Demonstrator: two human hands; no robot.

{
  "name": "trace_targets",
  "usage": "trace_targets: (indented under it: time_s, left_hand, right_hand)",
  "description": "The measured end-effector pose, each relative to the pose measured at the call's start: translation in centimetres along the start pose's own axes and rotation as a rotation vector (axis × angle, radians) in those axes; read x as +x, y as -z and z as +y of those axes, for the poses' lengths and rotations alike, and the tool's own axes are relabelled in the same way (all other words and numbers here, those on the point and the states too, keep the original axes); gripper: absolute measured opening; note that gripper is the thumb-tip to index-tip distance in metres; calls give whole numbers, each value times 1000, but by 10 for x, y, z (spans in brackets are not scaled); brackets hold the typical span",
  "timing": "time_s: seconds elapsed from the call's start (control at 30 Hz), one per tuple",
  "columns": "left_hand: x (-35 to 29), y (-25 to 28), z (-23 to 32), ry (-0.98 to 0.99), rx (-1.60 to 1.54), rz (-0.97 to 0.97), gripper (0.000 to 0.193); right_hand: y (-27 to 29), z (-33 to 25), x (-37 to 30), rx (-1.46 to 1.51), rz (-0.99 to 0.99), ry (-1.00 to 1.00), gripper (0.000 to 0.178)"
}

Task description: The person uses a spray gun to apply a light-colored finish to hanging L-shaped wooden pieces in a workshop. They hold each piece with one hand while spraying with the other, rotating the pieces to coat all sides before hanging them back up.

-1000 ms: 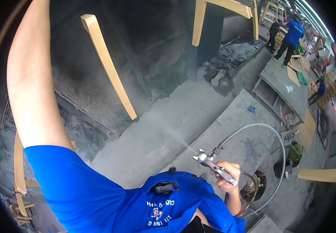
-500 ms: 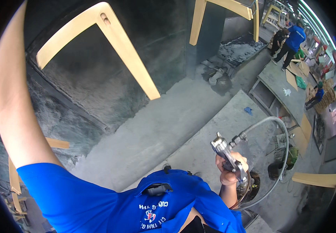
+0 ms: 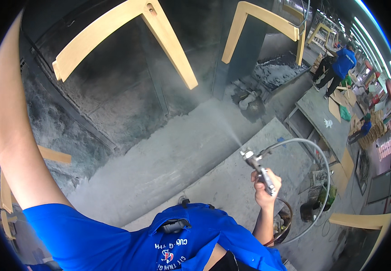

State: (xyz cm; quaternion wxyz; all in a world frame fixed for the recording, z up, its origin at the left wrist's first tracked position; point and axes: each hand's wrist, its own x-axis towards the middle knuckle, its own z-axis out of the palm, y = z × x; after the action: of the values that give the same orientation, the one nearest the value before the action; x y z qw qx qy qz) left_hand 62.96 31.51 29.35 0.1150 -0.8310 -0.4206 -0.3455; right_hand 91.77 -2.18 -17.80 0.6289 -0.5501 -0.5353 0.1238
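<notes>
My right hand (image 3: 267, 189) is wrapped round the grip of a metal spray gun (image 3: 258, 167), and a fine mist fans out of its nozzle toward the upper left. A grey hose (image 3: 324, 158) loops off the gun to the right. Beyond the mist hangs a pale wooden frame piece (image 3: 168, 43), bent at a corner, with a slot near its top. My left arm (image 3: 10, 126) is raised along the left rim; the hand itself lies outside the picture.
Another bent wooden piece (image 3: 235, 34) hangs farther right, and one more (image 3: 362, 220) is at the lower right. Dark, powder-coated booth walls (image 3: 109, 90) stand ahead. A bucket (image 3: 282, 226) is beside my right forearm. Co-workers in blue (image 3: 343, 63) stand by a bench (image 3: 315, 110).
Spray now comes from the gun, where none showed before. My right hand has turned the nozzle further up and left. The hanging frame sits higher and more to the right in view.
</notes>
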Motion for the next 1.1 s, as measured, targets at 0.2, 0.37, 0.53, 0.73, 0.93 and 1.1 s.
trace_targets:
  time_s: [0.2, 0.37, 0.53, 0.73, 0.93, 1.1]
  left_hand:
    - [-6, 6, 0, -7, 27, -20, 76]
    - [-10, 10, 1, -20, 61, -44, 75]
    - [-11, 12, 4, -38, 77, -75, 74]
    - [-14, 18, 7, -37, 84, -90, 73]
    - [-16, 24, 6, -23, 100, -100, 71]
    - [-20, 30, 6, -9, 125, -106, 70]
  right_hand:
    - [-20, -29, 42, 284, 224, 202, 79]
    - [-41, -47, 62, 341, 82, 327, 81]
    - [-45, -51, 69, 426, -352, 334, 83]
    - [-34, -35, 67, 440, 21, 173, 83]
    - [-32, -23, 51, 163, 35, 240, 73]
    - [-43, -23, 38, 477, -276, 281, 73]
